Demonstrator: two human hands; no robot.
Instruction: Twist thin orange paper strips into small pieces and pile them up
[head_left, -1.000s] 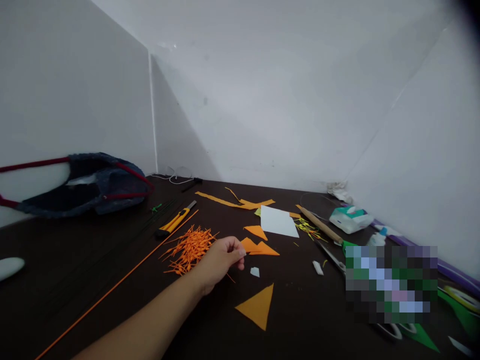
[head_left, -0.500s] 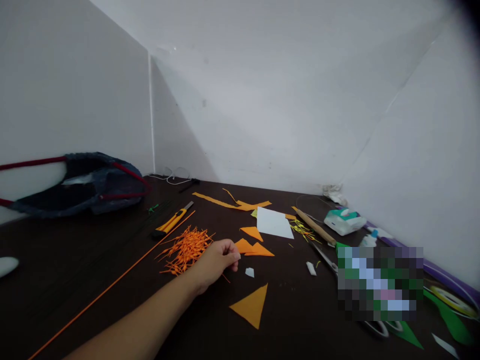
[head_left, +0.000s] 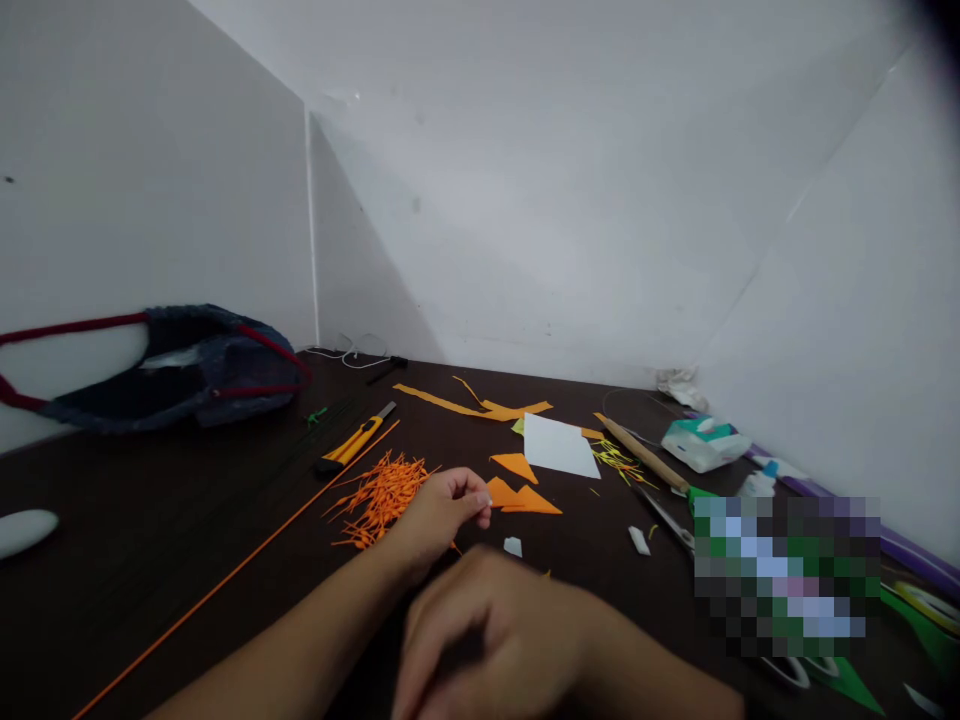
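Observation:
My left hand (head_left: 448, 508) is closed in a pinch at the right edge of a pile of thin orange stamens (head_left: 386, 495); what its fingertips hold, if anything, is too small to make out. Closer to me, my right hand (head_left: 499, 630) is bent downward and blurred, its fingertips hidden or cut off by the frame. It covers nearly all of a yellow-orange triangle, with only a tip (head_left: 547, 574) showing. Orange cut pieces (head_left: 525, 498) lie just beyond my left hand. A small white scrap (head_left: 513, 547) lies between the hands and those pieces.
A utility knife (head_left: 355, 444) and a long orange stick (head_left: 247, 562) lie left. White paper (head_left: 561, 446), yellow stamens (head_left: 619, 460), a wooden-handled tool (head_left: 641, 450) and scissors (head_left: 667, 518) are right. A dark bag (head_left: 247, 375) sits far left, a tissue pack (head_left: 705, 443) far right.
My right hand has come into view at the bottom centre, over the yellow-orange triangle. My left hand stays pinched beside the stamen pile. The whole view has shifted slightly.

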